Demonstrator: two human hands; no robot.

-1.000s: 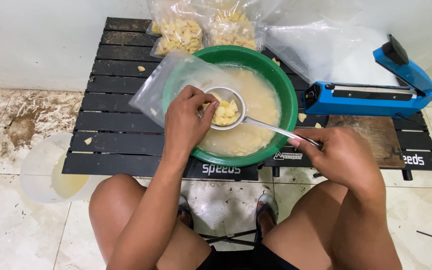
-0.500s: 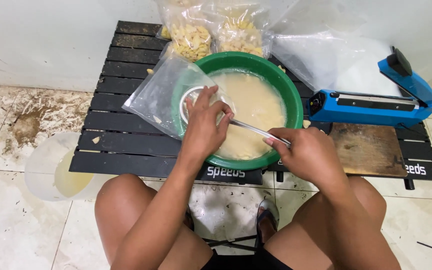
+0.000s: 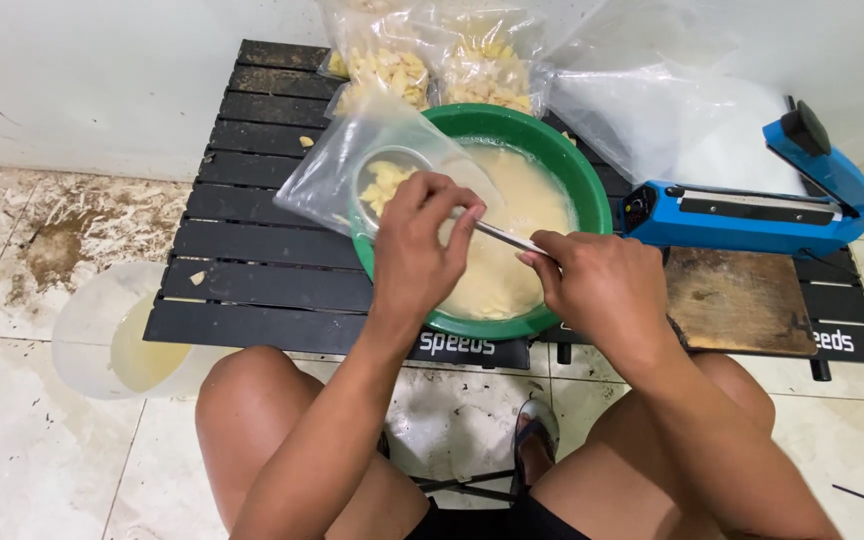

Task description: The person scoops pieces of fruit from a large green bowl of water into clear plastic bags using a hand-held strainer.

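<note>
Spanning the tiled floor (image 3: pixel 12 470), a black slatted worktop (image 3: pixel 252 250) carried all the items. A blue heat sealer (image 3: pixel 752 205) lay along its right side, with a brown wooden board (image 3: pixel 742 300) just in front of it and a stack of empty clear bags (image 3: pixel 672 120) behind it. A green basin (image 3: pixel 582 190) stood at the centre, holding pale, cloudy liquid (image 3: pixel 512 240). Two filled bags of yellow pieces (image 3: pixel 442 65) rested at the far edge, behind the basin. A translucent plastic tub (image 3: pixel 117 345) with yellowish liquid sat on the floor, beside the worktop's left end. A clear plastic bag (image 3: pixel 337 170) lay tilted over the basin's left rim, its mouth facing the basin. The left hand (image 3: pixel 417 250) was closed on the bag's mouth, holding it open. The right hand (image 3: pixel 602 290) gripped the metal handle of a strainer ladle (image 3: pixel 392 180), whose bowl, loaded with yellow pieces, sat inside the bag. A few loose yellow scraps (image 3: pixel 197 277) lay on the slats.
</note>
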